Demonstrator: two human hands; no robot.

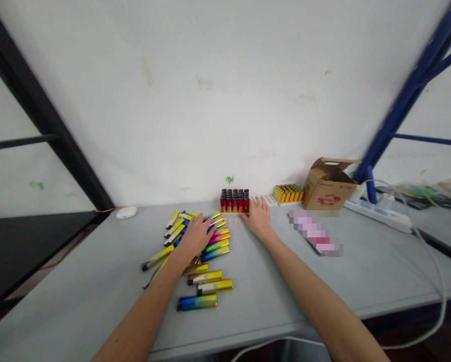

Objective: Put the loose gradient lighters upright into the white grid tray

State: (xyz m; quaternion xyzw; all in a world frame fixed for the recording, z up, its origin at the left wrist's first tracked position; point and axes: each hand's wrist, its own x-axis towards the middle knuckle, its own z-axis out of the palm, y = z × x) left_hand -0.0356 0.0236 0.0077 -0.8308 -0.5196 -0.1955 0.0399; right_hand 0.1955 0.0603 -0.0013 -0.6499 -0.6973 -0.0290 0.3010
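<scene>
My left hand [200,234] lies palm down over a spread of colourful lighters [205,277], with its fingers loosely apart. They have yellow, green, pink and blue metallic bodies, some with white panels, and dark ends. Whether a lighter is under its fingertips is hidden. Against the wall stands an upright block of red cylinders with black tops [234,202], in rows. At its right side is my right hand [260,218], fingers stretched out and the thumb near the block's front corner. Behind those fingers shows a white tray with holes [271,200].
Yellow cylinders [288,193] fill another white tray beside an open cardboard box [328,188]. A pixelated pink flat object [314,232] lies to the right. A power strip [378,215] with a white cable and a white oval object [126,212] are at the sides.
</scene>
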